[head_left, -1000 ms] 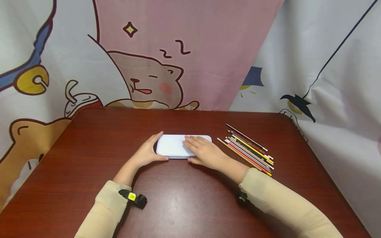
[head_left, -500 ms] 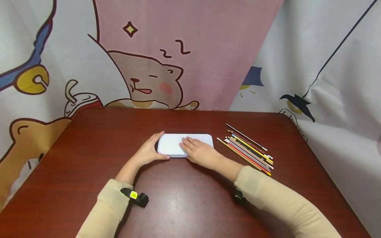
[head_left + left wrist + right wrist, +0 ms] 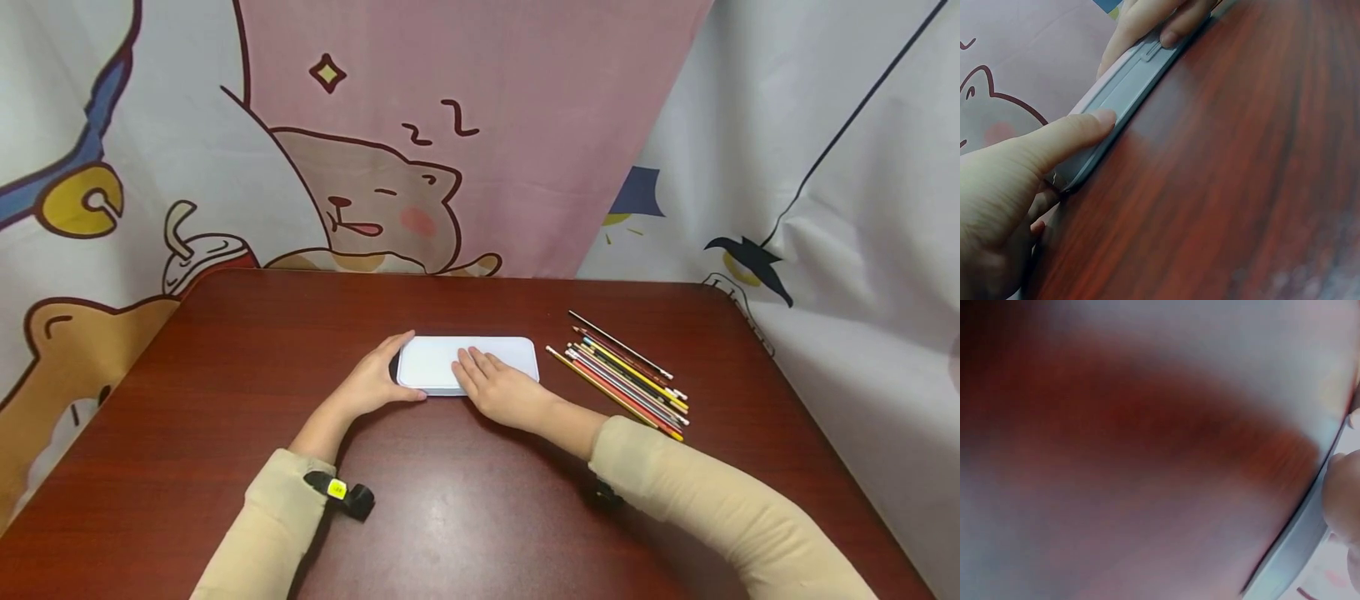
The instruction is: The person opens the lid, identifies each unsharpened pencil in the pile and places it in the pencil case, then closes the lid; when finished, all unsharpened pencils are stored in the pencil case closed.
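A white pencil case (image 3: 427,358) with rounded corners lies flat on the table, its lid down. My left hand (image 3: 367,379) grips its left end, thumb along the near side and fingers round the far side. On top of the lid, towards the right, my right hand (image 3: 502,387) rests with its fingers straight. In the left wrist view the case's grey side (image 3: 1129,87) shows a small catch, with a digit of the right hand (image 3: 1147,22) at it. The right wrist view is blurred; only part of the right hand (image 3: 1342,494) and the case's edge (image 3: 1294,547) show there.
Several pencils (image 3: 630,379) lie side by side on the brown table (image 3: 465,517), to the right of the case. A printed cloth (image 3: 525,150) hangs behind the table and at its sides.
The pencil case has shifted slightly right and away from me, the left hand moving with it. My right hand has slid a little leftwards on the lid.
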A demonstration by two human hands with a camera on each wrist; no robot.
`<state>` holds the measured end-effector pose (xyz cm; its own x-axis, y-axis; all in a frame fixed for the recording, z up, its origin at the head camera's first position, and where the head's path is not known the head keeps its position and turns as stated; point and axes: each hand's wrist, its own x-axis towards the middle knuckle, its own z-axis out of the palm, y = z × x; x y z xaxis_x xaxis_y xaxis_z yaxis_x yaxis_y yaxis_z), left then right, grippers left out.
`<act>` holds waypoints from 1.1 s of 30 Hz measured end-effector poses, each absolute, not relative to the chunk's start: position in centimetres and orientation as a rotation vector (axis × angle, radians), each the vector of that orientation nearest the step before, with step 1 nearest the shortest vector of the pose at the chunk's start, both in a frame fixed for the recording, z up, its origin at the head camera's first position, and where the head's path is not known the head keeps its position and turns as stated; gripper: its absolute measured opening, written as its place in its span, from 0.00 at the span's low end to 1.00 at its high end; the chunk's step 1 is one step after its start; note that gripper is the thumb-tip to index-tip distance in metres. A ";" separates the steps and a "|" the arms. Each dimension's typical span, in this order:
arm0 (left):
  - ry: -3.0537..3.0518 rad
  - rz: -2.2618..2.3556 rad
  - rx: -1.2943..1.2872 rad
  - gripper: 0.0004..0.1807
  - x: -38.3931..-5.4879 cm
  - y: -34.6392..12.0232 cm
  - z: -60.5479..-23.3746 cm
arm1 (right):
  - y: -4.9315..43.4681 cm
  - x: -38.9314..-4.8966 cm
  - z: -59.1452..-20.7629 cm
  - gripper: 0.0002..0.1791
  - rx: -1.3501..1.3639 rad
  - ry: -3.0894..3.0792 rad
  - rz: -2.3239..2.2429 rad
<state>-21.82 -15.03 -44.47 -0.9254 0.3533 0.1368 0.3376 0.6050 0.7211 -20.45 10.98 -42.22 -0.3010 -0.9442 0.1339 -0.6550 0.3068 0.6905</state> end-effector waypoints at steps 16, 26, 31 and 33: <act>2.784 1.280 0.636 0.58 -21.8 -15.1 -44.5 | 10.8 -20.4 -42.4 0.26 1.415 -1.957 -0.778; 2.767 1.289 0.633 0.58 -21.8 -15.2 -44.8 | 10.6 -20.4 -42.4 0.30 1.431 -1.961 -0.784; 2.775 1.282 0.634 0.57 -21.9 -15.2 -44.9 | 10.5 -20.4 -42.4 0.31 1.428 -1.933 -0.791; 2.777 1.277 0.632 0.57 -21.9 -15.2 -44.8 | 10.5 -20.4 -42.4 0.31 1.424 -1.923 -0.803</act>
